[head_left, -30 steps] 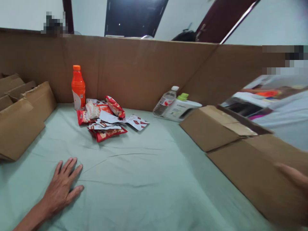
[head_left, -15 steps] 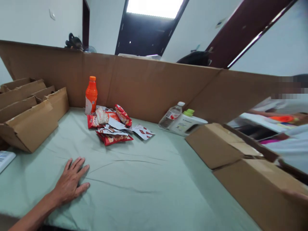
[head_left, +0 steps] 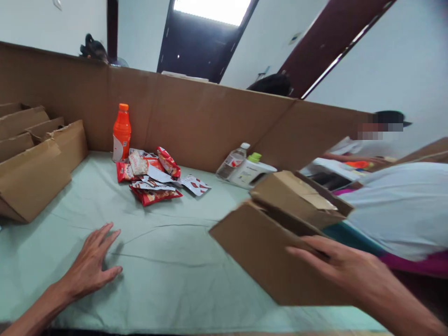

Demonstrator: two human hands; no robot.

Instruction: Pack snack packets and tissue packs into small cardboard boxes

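My right hand (head_left: 341,263) grips the top edge of an open cardboard box (head_left: 261,247) at the right, its fingers lying over the near wall. That box stands at an angle on the pale green tablecloth (head_left: 168,294), touching or close beside a second cardboard box (head_left: 280,193) behind it. My left hand (head_left: 89,263) holds nothing. Its fingers are spread just over the cloth at the left, and I cannot tell whether the fingertips touch it. Farther back lies a pile of red and white snack packets (head_left: 154,179).
An orange drink bottle (head_left: 122,135) stands behind the packets. A clear plastic bottle (head_left: 234,161) and a white jug with a green cap (head_left: 252,170) lean at the cardboard wall (head_left: 203,119). Cardboard boxes (head_left: 35,182) stand at the left. Another person (head_left: 395,205) is beyond the right side.
My right hand has come into clear view, and the near right box has shifted left and turned. My left hand's fingers have lifted slightly. The whole view has swung a little right.
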